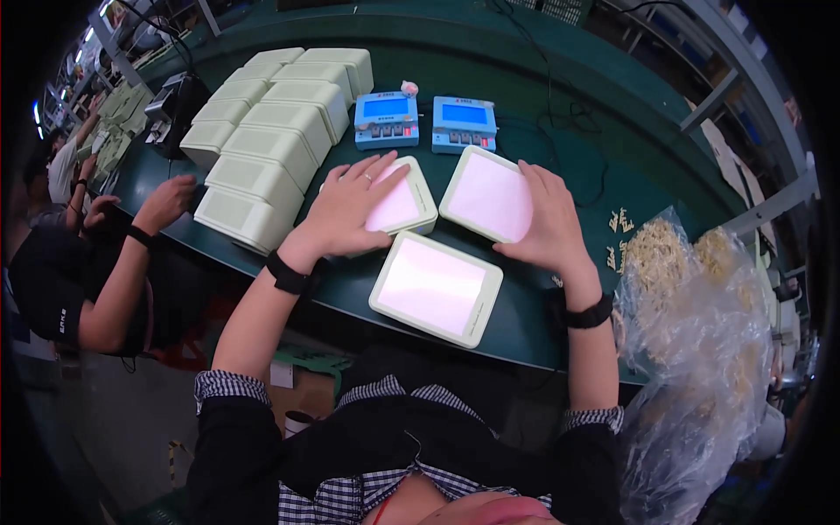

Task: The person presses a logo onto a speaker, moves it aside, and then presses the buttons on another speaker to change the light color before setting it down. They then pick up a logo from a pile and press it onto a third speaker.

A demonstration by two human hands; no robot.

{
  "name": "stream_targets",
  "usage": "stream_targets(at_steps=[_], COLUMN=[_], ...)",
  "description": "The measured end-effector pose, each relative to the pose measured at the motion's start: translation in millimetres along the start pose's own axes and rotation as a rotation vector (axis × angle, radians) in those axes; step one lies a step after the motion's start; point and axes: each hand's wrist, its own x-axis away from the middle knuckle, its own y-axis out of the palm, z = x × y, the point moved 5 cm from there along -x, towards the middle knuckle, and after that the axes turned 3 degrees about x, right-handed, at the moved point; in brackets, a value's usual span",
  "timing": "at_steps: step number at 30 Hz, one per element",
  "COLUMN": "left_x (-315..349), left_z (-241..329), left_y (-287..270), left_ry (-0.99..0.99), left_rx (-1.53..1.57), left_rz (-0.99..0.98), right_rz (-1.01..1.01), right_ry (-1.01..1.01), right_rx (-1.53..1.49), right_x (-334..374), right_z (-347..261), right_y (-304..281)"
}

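Three cream-framed panels with glowing pinkish-white faces lie on the green table. My left hand (pixel 346 206) grips the left panel (pixel 394 206) across its left end, fingers spread over the face and thumb at the near edge. Around the right end of the second panel (pixel 486 194) my right hand (pixel 551 223) is curved, its thumb by the near edge and its fingers along the far side. The third panel (pixel 433 284) lies nearest me between my wrists, with no hand on it. My fingers hide the outer ends of the two held panels.
Stacked cream units (pixel 271 140) stand at the left. Two blue meters (pixel 387 121) with lit screens, one topped by a small pink figure, sit beyond the panels. Clear plastic bags (pixel 691 315) of small beige parts lie at right. A co-worker's hand (pixel 166 203) is left.
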Motion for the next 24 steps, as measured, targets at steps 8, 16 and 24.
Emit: stream_targets(at_steps=[8, 16, 24], left_x=[2.8, -2.0, -2.2], left_z=[3.3, 5.4, 1.1], left_y=[-1.1, -1.9, 1.3], left_ry=[-0.022, -0.040, -0.059], left_rx=[0.056, 0.083, 0.084], left_rz=[-0.016, -0.034, -0.055], right_rz=[0.241, 0.333, 0.338], right_ry=[-0.212, -0.164, -0.198], right_rx=[0.307, -0.074, -0.043], right_x=[16.1, 24.4, 21.8], right_z=[-0.5, 19.3, 12.7], right_y=[-15.8, -33.9, -34.2])
